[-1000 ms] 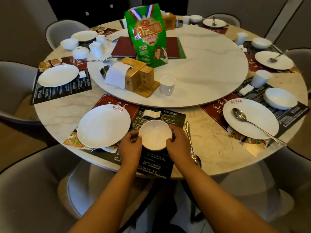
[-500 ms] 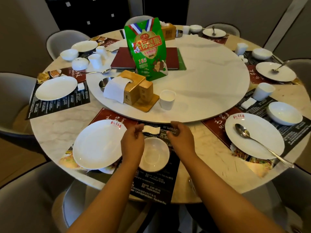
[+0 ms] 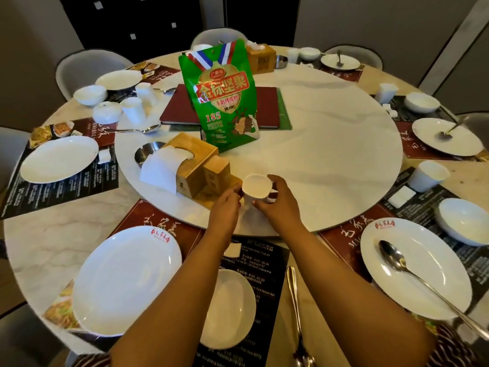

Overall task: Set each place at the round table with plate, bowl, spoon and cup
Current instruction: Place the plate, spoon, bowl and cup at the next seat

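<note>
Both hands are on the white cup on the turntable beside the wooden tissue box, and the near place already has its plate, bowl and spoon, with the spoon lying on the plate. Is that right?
Not quite: in the head view the near spoon lies on the placemat right of the bowl, not on the plate. The rest stands: left hand and right hand hold the white cup on the turntable beside the wooden tissue box.

Restaurant dining room, big round marble table (image 3: 53, 234) had a lazy Susan (image 3: 330, 154), printed menu placemats (image 3: 60, 178), repeated white place settings, grey chairs (image 3: 87, 67) ringed it
</note>
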A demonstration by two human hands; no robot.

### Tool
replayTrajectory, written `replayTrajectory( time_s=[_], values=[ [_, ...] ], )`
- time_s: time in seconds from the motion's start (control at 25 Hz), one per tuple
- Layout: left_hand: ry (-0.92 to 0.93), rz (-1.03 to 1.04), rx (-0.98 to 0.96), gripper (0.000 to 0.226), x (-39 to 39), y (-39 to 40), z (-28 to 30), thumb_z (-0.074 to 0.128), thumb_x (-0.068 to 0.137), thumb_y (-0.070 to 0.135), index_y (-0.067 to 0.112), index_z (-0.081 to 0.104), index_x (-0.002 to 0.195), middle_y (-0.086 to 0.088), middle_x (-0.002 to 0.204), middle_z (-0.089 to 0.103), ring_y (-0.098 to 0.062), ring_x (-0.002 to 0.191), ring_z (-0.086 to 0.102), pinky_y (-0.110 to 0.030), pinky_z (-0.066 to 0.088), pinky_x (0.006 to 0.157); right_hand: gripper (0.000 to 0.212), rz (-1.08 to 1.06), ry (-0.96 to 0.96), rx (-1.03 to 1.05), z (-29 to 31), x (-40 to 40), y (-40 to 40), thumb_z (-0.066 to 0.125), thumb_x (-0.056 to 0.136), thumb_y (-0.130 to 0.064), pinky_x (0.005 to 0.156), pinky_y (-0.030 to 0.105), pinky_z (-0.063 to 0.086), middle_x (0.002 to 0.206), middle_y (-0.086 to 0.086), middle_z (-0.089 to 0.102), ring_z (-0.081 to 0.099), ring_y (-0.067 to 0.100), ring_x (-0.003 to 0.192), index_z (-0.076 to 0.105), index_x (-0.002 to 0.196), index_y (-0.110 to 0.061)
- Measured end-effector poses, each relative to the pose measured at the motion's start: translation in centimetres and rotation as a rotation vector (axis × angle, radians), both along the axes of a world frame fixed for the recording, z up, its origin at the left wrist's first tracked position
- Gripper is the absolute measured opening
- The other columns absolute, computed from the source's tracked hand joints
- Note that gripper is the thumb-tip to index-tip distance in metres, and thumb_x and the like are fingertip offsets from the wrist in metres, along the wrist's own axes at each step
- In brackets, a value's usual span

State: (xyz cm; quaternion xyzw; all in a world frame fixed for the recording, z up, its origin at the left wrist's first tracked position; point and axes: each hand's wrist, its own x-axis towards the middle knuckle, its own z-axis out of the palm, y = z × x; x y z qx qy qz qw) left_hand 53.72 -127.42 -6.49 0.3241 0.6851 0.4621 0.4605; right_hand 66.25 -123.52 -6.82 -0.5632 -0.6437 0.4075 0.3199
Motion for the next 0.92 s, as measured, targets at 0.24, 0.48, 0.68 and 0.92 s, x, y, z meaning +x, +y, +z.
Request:
replayTrajectory(
  time_s=[0.24, 0.48, 0.68, 0.92],
  values=[
    [0.025, 0.003, 0.120, 0.036, 0.2, -5.0, 1.2, 0.033, 0.101, 0.018, 0.020, 0.065, 0.117, -0.002, 0.122, 0.066, -0.021, 0.115, 0.061, -0.039, 0.051, 0.098, 0.069, -0.030, 0.106, 0.008, 1.2, 2.0, -5.7, 0.077, 0.078, -0.022, 0.092, 0.028, 0.050, 0.137, -0.002, 0.051, 0.052, 0.016, 0.119, 0.042, 0.137, -0.023],
    [0.159, -0.077, 0.099, 0.037, 1.3, -10.4, 1.3, 0.039, 0.093, 0.014, 0.034, 0.070, 0.087, 0.004, 0.098, 0.074, -0.014, 0.096, 0.069, -0.040, 0.055, 0.091, 0.073, -0.050, 0.111, -0.043, 0.1, 4.1, -11.8, 0.080, 0.074, -0.020, 0.093, 0.027, 0.051, 0.133, -0.002, 0.056, 0.057, 0.016, 0.116, 0.045, 0.137, -0.024],
    [0.298, -0.148, 0.082, 0.033, 1.2, -11.2, 0.3, 0.042, 0.090, 0.013, 0.021, 0.073, 0.097, 0.000, 0.099, 0.075, -0.017, 0.095, 0.068, -0.044, 0.054, 0.091, 0.074, -0.050, 0.095, -0.068, -1.3, 4.2, -12.8, 0.082, 0.072, -0.022, 0.095, 0.025, 0.048, 0.133, -0.003, 0.058, 0.056, 0.014, 0.118, 0.047, 0.137, -0.024],
    [0.350, -0.180, 0.084, 0.033, 1.0, -11.4, -0.3, 0.044, 0.090, 0.011, 0.022, 0.073, 0.100, -0.001, 0.101, 0.074, -0.017, 0.098, 0.067, -0.040, 0.054, 0.091, 0.077, -0.053, 0.058, -0.068, -2.3, 4.1, -13.1, 0.080, 0.072, -0.024, 0.102, 0.036, 0.048, 0.137, -0.002, 0.056, 0.054, 0.017, 0.125, 0.044, 0.140, -0.024]
  ],
)
